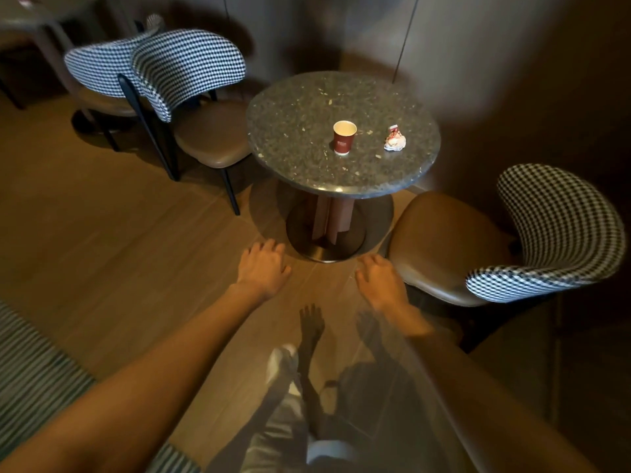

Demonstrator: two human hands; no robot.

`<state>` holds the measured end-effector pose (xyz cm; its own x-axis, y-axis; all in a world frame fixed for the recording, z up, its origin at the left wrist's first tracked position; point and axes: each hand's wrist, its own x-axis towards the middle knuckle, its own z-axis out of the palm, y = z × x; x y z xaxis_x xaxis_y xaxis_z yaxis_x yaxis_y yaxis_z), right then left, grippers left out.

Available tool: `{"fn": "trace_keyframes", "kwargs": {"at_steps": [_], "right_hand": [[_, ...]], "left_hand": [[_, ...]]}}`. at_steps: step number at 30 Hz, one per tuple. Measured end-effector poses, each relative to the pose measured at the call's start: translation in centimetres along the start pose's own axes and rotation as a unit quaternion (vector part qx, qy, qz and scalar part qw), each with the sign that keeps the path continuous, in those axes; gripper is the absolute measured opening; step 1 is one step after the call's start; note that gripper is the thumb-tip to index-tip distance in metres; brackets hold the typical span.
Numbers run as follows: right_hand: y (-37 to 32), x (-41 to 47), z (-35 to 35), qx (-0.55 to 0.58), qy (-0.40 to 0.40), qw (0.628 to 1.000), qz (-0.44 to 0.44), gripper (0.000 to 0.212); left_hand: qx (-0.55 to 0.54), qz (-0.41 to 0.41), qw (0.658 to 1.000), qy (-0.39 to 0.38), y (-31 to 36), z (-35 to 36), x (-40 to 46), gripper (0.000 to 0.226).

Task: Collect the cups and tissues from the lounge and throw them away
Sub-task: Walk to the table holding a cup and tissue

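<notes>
Both hands, left hand [263, 268] and right hand [380, 279], hang loose-fingered, empty; a hasty grab could tip the red paper cup [344, 137] toward the crumpled tissue [395, 139] at its 3 o'clock on the tabletop [290, 138].

The cup [344, 137] at the desk's centre is showing dark red with a cream inside. The tissue [395, 139], at its 3 o'clock, is looking white with red marks. The desk [293, 131] is showing speckled dark grey. The chairs [560, 230] are wearing black-and-white houndstooth backs over tan seats. The floor [102, 216] is glowing brown.
</notes>
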<state>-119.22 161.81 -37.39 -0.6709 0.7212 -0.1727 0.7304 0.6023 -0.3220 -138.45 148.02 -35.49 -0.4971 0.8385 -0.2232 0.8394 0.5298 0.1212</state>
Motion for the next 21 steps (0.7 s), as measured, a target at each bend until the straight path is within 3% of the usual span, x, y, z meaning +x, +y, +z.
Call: {"fn": "trace_keyframes", "kwargs": {"at_steps": [6,11,18,21], "right_hand": [[0.6,12.6,-2.6,-0.004,0.034,0.999,0.015,0.037],[1.1,19.7,-4.1,0.006,0.016,0.999,0.028,0.037],[3.4,29.8,-4.5,-0.037,0.000,0.999,-0.022,0.032],[4.6,34.9,-5.1,-0.026,0.005,0.999,-0.030,0.033]], "left_hand": [[0.003,0.010,1.000,0.029,-1.2,-2.8,12.1,0.047],[0.019,0.027,0.999,0.017,-0.7,-5.2,20.1,0.049],[0.100,0.036,0.994,0.020,-0.6,-4.9,30.3,0.043],[0.084,0.020,0.996,0.014,-0.8,-5.2,34.5,0.043]]}}
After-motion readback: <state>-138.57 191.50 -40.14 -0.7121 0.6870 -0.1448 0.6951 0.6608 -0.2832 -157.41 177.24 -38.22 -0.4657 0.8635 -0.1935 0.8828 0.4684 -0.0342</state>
